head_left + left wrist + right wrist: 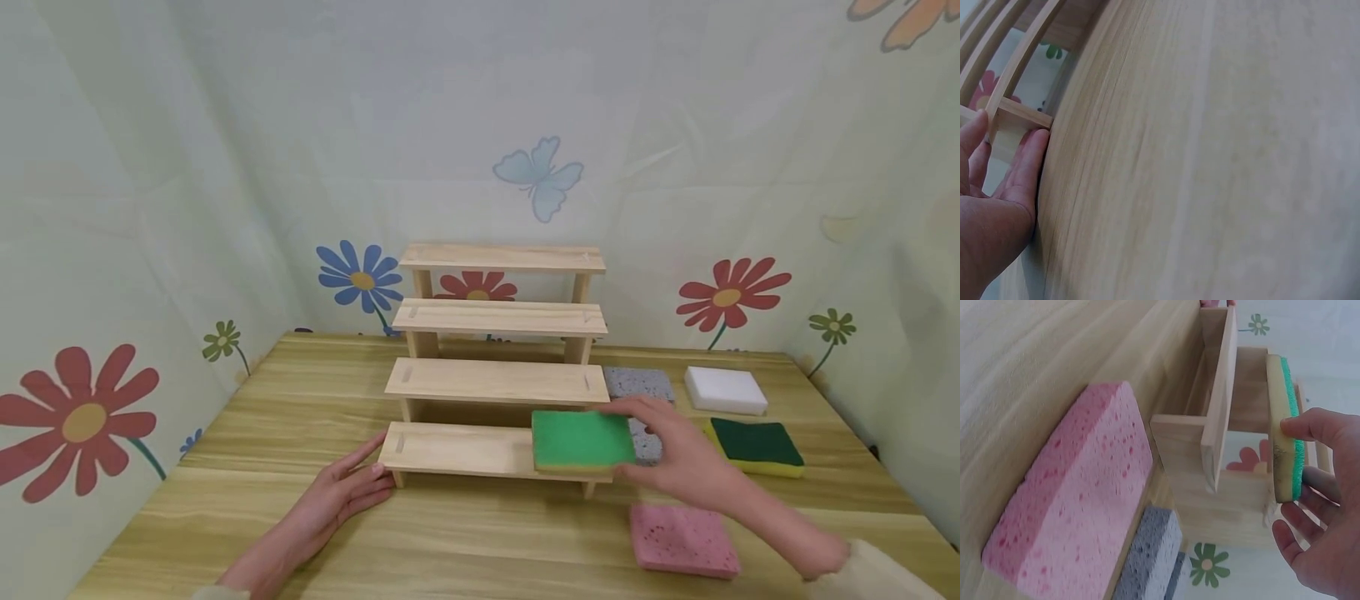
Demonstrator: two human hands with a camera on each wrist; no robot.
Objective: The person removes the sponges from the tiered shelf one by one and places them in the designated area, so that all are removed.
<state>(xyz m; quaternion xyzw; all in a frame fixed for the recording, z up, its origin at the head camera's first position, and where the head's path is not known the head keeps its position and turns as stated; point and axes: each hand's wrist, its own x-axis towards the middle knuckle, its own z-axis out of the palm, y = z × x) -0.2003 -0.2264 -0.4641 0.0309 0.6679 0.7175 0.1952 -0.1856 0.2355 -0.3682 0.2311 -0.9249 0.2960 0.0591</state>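
Note:
A sponge [583, 440] with a green top and yellow underside is held by its right end in my right hand [671, 446]. It hangs over the right part of the lowest step of a four-tier wooden stand [457, 450]. In the right wrist view, the thumb presses the yellow side of the sponge [1282, 437] and some fingers lie against the green side. My left hand [330, 508] touches the left end of the lowest step with fairly straight fingers. The left wrist view shows its fingertips against the plank and the side leg [1022, 112].
Right of the stand lie grey sponges [639, 383], a white sponge [726, 390] and a dark green and yellow sponge [756, 446]. Nearer the front is a pink sponge [684, 540]. A flower-printed curtain [540, 100] surrounds the wooden table [300, 408].

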